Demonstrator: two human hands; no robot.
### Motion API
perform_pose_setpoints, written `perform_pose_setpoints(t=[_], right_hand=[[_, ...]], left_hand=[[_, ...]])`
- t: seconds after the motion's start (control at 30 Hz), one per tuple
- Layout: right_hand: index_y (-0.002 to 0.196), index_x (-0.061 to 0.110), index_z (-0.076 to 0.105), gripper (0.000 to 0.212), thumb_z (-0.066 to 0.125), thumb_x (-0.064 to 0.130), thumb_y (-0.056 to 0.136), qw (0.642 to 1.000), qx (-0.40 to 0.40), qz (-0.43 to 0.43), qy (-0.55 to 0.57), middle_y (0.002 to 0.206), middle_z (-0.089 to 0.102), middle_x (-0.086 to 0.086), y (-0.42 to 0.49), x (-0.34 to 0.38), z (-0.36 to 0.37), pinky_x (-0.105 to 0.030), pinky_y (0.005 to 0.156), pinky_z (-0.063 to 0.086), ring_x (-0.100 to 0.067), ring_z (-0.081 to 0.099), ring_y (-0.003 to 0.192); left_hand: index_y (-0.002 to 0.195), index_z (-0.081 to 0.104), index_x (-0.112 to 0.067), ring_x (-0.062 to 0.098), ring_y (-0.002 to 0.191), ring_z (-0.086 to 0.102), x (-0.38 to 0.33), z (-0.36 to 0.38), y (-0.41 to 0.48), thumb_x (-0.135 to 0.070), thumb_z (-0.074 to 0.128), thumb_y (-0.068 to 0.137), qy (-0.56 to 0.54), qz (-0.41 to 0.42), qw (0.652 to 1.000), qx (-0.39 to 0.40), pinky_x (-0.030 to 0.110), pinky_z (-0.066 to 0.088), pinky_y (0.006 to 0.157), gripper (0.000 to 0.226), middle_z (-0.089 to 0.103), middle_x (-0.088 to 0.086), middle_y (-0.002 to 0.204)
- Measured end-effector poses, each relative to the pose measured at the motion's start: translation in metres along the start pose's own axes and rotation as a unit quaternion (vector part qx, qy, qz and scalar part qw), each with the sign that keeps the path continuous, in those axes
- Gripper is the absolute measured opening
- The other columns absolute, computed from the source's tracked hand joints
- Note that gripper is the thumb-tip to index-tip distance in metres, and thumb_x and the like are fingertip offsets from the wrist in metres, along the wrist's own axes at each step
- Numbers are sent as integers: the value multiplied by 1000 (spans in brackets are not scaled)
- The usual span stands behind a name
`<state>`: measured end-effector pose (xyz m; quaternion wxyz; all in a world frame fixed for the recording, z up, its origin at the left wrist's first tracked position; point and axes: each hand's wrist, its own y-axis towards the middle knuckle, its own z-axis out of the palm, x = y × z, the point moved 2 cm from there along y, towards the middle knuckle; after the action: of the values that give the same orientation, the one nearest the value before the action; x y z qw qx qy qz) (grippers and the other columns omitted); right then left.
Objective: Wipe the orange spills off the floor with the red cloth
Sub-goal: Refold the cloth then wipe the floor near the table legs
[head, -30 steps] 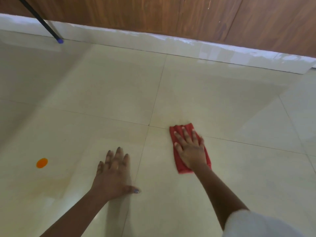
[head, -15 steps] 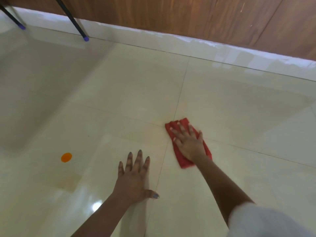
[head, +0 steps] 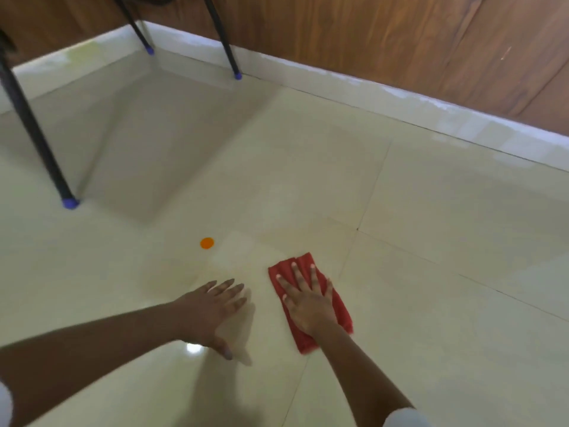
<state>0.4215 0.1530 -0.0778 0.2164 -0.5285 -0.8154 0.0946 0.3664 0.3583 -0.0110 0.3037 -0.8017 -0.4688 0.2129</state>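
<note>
I see one folded red cloth (head: 303, 343) pinned under my flat, spread right hand (head: 309, 300), with my open left hand (head: 212, 309) just left of the cloth and one round orange spill (head: 207, 243) farther left on the floor beyond both hands.

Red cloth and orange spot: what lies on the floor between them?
Nothing: the head view shows only bare floor between the red cloth and the orange spot. The left hand is nearer the person, off that line.

Glossy, smooth tiled floor (head: 446, 211); soft red cloth (head: 334, 306); wood-grain wall panelling (head: 369, 35); black legs (head: 30, 124), possibly metal.
</note>
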Motion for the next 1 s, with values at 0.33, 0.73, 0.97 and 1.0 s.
perform_pose_setpoints(t=[0.33,0.73,0.97,1.0], right_hand=[[145,44,15,55,12,48,90,995,-87,8,-40,156,4,6,-24,47,37,-59,109,7,-31,5,144],[141,39,32,49,33,45,92,989,-110,-65,-76,152,25,3,-56,120,73,-57,108,18,-33,24,140],[145,47,5,49,17,50,98,998,-8,66,-18,158,-7,9,13,141,22,-54,113,3,-28,-9,144],[145,47,9,48,16,49,98,997,-10,64,-31,158,-3,10,4,144,23,-53,112,7,-28,-3,144]], left_hand=[[145,-7,-14,24,140,-18,31,103,-48,-96,-7,35,-115,-125,983,-75,40,-1,113,138,-17,10,154],[145,-5,-14,20,137,-24,42,147,-44,-92,18,46,-218,-190,935,-204,43,-9,110,129,-23,7,150],[145,-7,-14,21,136,-26,55,135,-52,-92,16,45,-247,-220,922,-201,43,-11,110,129,-22,9,152],[145,-8,-14,22,137,-26,59,132,-53,-95,10,39,-255,-231,918,-198,44,-10,111,135,-22,9,152]])
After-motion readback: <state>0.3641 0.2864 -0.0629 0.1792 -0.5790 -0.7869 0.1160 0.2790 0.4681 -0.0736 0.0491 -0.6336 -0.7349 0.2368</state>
